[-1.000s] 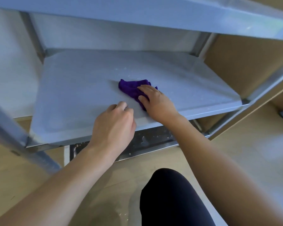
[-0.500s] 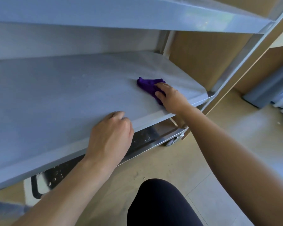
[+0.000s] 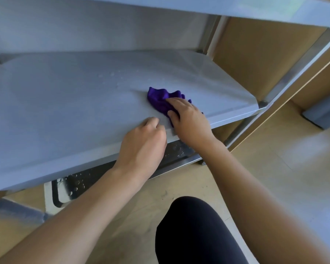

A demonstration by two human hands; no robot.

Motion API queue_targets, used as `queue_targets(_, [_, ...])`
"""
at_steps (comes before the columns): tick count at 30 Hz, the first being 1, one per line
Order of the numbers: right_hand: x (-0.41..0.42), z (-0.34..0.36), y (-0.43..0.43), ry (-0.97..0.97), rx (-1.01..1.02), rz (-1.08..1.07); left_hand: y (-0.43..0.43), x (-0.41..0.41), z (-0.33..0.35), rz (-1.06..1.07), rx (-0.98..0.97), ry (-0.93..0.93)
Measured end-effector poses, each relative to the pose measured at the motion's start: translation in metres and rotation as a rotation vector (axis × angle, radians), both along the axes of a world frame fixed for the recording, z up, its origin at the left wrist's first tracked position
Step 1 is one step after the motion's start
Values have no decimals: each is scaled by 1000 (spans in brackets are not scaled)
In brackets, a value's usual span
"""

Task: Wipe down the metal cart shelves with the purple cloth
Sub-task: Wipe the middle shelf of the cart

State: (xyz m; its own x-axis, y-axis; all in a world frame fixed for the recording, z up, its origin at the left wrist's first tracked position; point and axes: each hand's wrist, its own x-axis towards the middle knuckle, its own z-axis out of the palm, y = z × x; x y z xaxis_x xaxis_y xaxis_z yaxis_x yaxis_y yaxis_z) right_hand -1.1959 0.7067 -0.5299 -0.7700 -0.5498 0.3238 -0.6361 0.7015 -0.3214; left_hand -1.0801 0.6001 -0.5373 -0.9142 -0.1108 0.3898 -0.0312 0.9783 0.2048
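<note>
Purple cloth [image 3: 159, 101] sits bunched on the middle shelf [image 3: 65, 111], front right, my right hand [image 3: 189, 121] gripping it. My left hand [image 3: 143, 147], clenched, rests on the front edge just beside it. Droplets [image 3: 111, 75] dot the metal behind; 1 upper shelf [image 3: 236, 6] overhangs.

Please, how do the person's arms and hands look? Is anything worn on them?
The left arm and the right arm are bare, with no sleeve in view. The left hand and the right hand wear no gloves; no ring, watch or bracelet shows.
</note>
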Motion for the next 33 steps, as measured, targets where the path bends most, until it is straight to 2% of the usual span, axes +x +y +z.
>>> queue_targets(5, [-22,3,18,-71,-18,6,4,-2,1,-10,-1,27])
queue_targets(16, [-131,19,128,-166,64,-398,16,-26,-3,-29,52,4])
queue_targets(21, [-140,13,126,-129,75,-474,15,-28,-2,-64,18,7])
queue_targets(24, [-116,9,99,-71,71,-413,14,-27,-2,-68,20,9])
queue_targets(29, [-44,1,39,-2,10,-118,17,-27,1,-51,26,22])
queue_targets(33, [-46,1,42,-26,-24,-49,18,-27,1,-54,37,45])
